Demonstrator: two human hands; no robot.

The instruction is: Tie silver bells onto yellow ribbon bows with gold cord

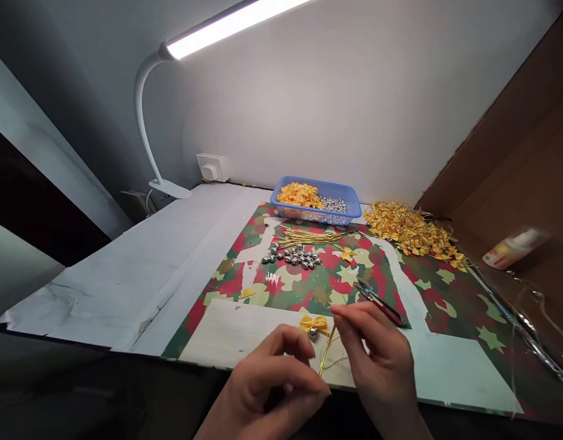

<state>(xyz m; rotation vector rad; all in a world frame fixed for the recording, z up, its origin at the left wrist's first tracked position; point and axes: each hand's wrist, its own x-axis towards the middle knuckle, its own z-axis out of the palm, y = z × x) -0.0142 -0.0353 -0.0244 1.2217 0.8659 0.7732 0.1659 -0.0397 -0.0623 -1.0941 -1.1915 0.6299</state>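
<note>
My left hand (274, 382) is low at the table's near edge, its fingers pinched together on a thin yellow ribbon strand (326, 357). At the strand's top sit a small yellow bow (313, 322) and a silver bell (313, 333). My right hand (377, 360) is beside it on the right, fingers curled and pinched close to the same strand near the bow. Small red-handled snips (379, 302) lie just beyond my right hand's fingertips.
A pile of silver bells (294, 255) and a bundle of yellow strands (311, 236) lie on the patterned paper (281, 287). A blue basket (352, 206) holds bows and bells. A heap of yellow bows (412, 231), a bottle (513, 247) and a desk lamp (146, 116) stand around.
</note>
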